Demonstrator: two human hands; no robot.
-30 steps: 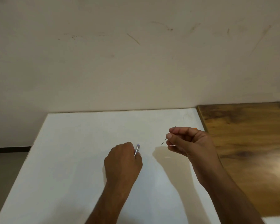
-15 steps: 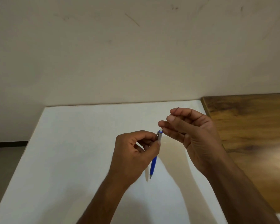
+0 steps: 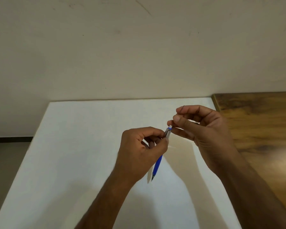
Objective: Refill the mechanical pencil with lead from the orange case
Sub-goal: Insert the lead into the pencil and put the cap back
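My left hand (image 3: 142, 151) grips the blue mechanical pencil (image 3: 157, 166) near its silver upper barrel, tip pointing down toward the white table (image 3: 82, 146). My right hand (image 3: 201, 128) is just right of it. Its thumb and a finger pinch the small white eraser (image 3: 170, 126) at the pencil's top end. A thin dark lead (image 3: 183, 106) pokes out above my right index finger, held in the same hand. The orange case is hidden from view.
A brown wooden surface (image 3: 257, 129) adjoins the white table on the right. A plain beige wall (image 3: 139, 47) stands behind the table. Grey floor (image 3: 5, 162) shows beyond the table's left edge.
My left hand lifted the pencil off the table and tipped it upright. My right hand, holding the lead, came over to the pencil's top and now pinches the white eraser.
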